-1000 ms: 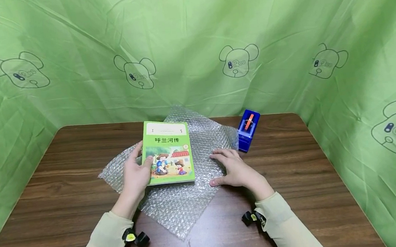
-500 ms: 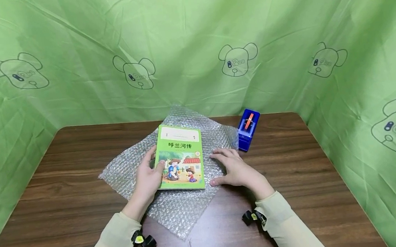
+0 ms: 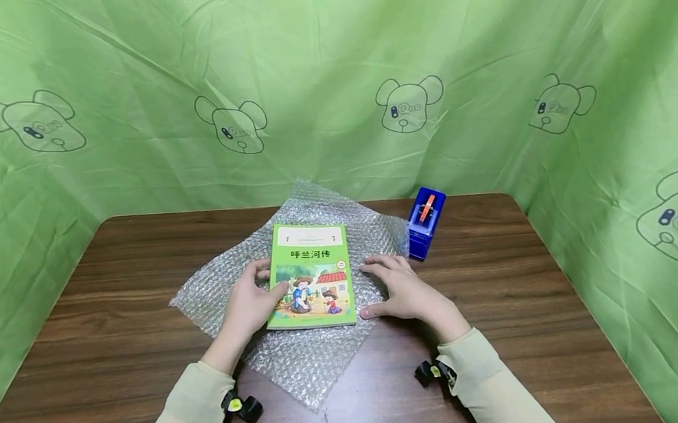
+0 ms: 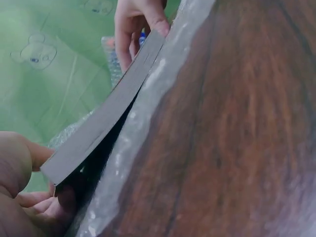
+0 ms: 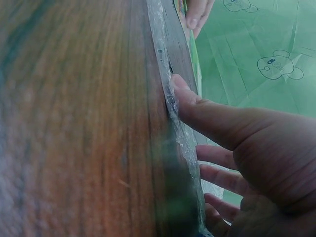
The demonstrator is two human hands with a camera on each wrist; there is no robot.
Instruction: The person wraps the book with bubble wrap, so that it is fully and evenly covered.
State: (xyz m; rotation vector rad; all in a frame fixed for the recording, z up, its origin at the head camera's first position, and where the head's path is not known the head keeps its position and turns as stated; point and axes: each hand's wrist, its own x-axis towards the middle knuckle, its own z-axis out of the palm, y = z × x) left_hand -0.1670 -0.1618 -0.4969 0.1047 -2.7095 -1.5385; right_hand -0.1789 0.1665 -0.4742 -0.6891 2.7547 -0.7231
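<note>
A green paperback book (image 3: 312,247) with a cartoon cover lies over a sheet of bubble wrap (image 3: 310,369) on the table. My left hand (image 3: 251,303) grips its left edge, thumb on the cover and fingers beneath. In the left wrist view, that side of the book (image 4: 101,118) is raised off the wrap, leaving a dark gap under it. My right hand (image 3: 408,292) rests on the right part of the wrap with fingers spread and loosely bent. In the right wrist view its thumb (image 5: 212,116) is at the wrap's edge, right beside the book.
A blue tape dispenser (image 3: 421,234) with an orange-red part stands at the back right, touching the wrap's right corner. The brown wooden table (image 3: 111,346) reaches back to green curtains (image 3: 312,69) printed with bear heads.
My left hand has carried the book to the right and slightly nearer, lowering it over the middle of the bubble wrap. My right hand has stayed in place.
</note>
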